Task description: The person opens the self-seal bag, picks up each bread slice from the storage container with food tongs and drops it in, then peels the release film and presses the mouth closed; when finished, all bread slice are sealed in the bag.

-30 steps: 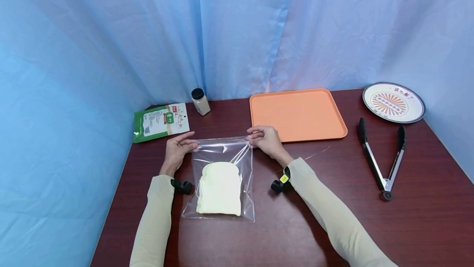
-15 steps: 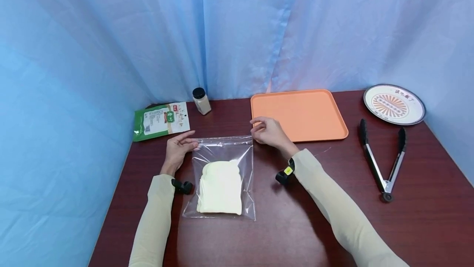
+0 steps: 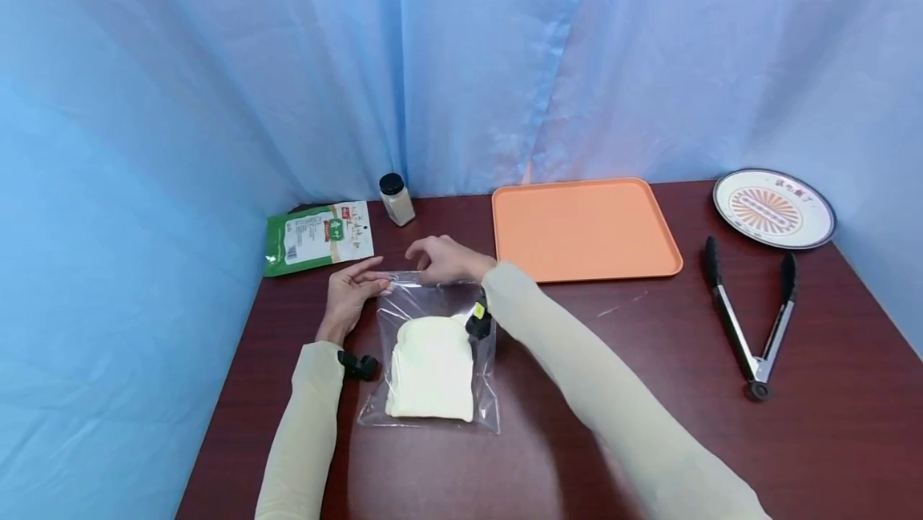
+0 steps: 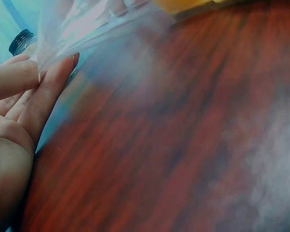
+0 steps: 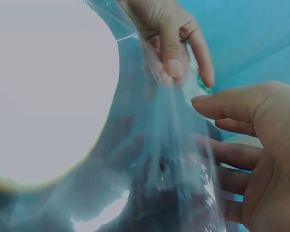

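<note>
A clear plastic bag [image 3: 486, 392] lies on the dark red table with pale sliced bread [image 3: 431, 368] inside. My left hand [image 3: 348, 296] pinches the bag's top left corner between thumb and fingers; the left wrist view shows the film caught there. Over the bag's top edge is my right hand [image 3: 443, 260], just right of the left one. In the right wrist view the right hand's thumb and fingers [image 5: 237, 155] are spread apart, with the fingers behind the film at the bag's edge. The right sleeve and wrist camera cover the bag's upper right corner.
Behind the hands lie a green and white packet [image 3: 317, 238] and a black-lidded jar [image 3: 397, 199]. An orange tray [image 3: 587, 231] sits at the back middle. Farther right are a patterned plate [image 3: 775, 209] and spread tongs [image 3: 753, 328]. Blue curtains [image 3: 288, 63] enclose the table.
My right hand has let go of the bag's top right corner, lifted away, then moved left along the top edge towards the left hand. The left hand still pinches its corner.
</note>
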### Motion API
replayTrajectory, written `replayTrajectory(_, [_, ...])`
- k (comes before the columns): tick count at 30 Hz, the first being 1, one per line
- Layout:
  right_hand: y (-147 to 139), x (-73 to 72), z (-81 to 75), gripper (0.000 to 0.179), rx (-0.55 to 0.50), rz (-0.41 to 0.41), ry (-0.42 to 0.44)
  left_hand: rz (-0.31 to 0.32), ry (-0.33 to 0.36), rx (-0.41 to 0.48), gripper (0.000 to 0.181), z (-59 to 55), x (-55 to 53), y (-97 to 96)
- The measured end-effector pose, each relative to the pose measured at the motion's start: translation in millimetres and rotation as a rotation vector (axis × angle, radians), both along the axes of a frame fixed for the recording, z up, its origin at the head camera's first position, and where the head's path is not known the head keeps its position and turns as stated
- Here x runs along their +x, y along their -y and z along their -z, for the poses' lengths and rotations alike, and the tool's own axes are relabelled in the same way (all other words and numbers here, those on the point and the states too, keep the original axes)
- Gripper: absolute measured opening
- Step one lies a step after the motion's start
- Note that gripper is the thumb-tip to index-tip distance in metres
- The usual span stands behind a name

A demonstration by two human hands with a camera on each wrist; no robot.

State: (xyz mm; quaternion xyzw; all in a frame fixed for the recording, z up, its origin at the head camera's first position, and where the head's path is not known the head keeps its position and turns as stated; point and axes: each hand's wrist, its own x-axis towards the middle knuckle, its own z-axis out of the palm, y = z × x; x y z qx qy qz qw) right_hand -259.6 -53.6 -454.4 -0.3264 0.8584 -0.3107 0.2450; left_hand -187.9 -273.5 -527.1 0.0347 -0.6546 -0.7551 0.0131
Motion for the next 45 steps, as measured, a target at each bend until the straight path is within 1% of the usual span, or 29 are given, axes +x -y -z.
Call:
replayTrajectory(2, [9,-0.5,2.3,0.048,0.016,-0.002,0.033,-0.006,0.008,-0.013,0.054,0.3,0.3,-0.4])
replayTrajectory(4, [15,-1.3,4.6,0.046,0.027,-0.002,0.041,-0.01,0.01,-0.014,0.053,0.5,0.6,-0.6])
replayTrajectory(9, [21,-4.3,7.6,0.042,0.05,-0.037,0.012,-0.008,-0.009,0.01,0.053,1.4,-0.2,-0.9])
replayTrajectory(12, [19,-5.9,6.6,0.042,0.06,-0.059,0.018,-0.005,-0.027,0.026,0.054,1.6,-1.0,-0.9])
replayTrajectory(16, [13,-8.9,5.6,0.043,0.059,-0.064,0.042,-0.005,-0.036,0.018,0.053,1.4,-1.6,0.0])
replayTrajectory(19, [6,-11.6,6.9,0.044,0.055,-0.079,0.037,-0.011,-0.038,0.009,0.051,1.2,-2.0,0.0])
replayTrajectory(23, [-3,-15.3,9.6,0.048,0.059,-0.114,0.006,-0.012,-0.031,-0.006,0.051,0.8,-2.1,0.3])
replayTrajectory(25, [-8,-16.7,10.8,0.051,0.066,-0.12,0.01,-0.007,-0.029,-0.011,0.052,1.0,-2.0,0.7])
replayTrajectory(30, [-21,-19.6,13.6,0.059,0.087,-0.137,0.021,0.001,-0.043,0.011,0.052,2.1,-1.5,2.2])
replayTrajectory(34, [-29,-21.2,16.0,0.063,0.083,-0.153,0.028,0.008,-0.048,0.018,0.055,1.7,-0.7,3.1])
replayTrajectory(45, [-49,-27.6,19.4,0.078,0.075,-0.129,0.073,0.01,-0.038,0.021,0.052,1.4,-0.6,2.2])
